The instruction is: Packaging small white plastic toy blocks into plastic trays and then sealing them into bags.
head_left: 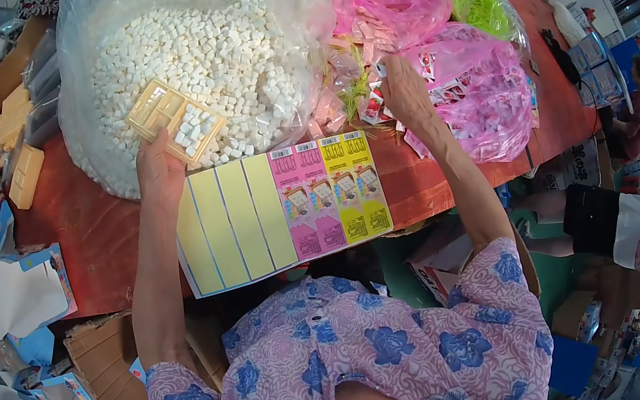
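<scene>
Two hands: tray [175, 122], pink bag [479, 91]

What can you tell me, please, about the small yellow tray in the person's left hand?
The tray is pale yellow, looks like thin moulded plastic and is split into compartments. Several hold small white blocks; others look empty. It lies tilted on the big clear bag of the same white blocks. The left hand grips its near edge from below, at the red table's far side.
</scene>
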Demonstrator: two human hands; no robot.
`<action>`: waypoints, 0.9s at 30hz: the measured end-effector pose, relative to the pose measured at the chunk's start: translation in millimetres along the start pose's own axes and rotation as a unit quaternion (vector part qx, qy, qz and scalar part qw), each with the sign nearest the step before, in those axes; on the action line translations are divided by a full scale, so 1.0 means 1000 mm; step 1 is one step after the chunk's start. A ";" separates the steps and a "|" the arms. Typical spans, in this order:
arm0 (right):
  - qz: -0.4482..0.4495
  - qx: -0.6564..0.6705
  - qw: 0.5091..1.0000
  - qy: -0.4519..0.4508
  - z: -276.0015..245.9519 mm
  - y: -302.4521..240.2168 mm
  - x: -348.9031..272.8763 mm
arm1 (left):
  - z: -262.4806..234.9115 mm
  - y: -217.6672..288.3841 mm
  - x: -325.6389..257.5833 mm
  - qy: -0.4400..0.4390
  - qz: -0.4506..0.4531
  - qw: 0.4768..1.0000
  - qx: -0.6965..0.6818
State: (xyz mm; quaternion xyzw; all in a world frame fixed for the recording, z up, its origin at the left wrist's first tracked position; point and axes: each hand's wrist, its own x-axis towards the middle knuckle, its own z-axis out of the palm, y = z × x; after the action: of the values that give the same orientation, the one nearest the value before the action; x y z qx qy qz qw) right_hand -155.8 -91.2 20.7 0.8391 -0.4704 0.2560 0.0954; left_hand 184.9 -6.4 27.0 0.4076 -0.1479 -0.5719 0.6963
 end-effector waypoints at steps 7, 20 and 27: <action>0.148 0.131 0.957 -0.214 0.011 -0.030 -0.031 | 0.002 -0.001 -0.001 -0.031 -0.043 0.998 0.020; 0.024 0.115 0.970 -0.213 -0.026 -0.060 0.031 | -0.021 -0.021 0.024 -0.072 -0.016 0.997 0.024; -0.200 0.229 0.936 -0.178 0.034 -0.155 0.136 | -0.006 -0.013 0.014 -0.133 -0.064 0.989 0.025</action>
State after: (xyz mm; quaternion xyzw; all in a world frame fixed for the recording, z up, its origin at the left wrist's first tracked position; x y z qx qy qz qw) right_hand 43.8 -121.8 74.7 0.9467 -0.2308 0.1792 -0.1357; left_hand 184.3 -17.5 10.4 0.3539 -0.2269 -0.6601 0.6225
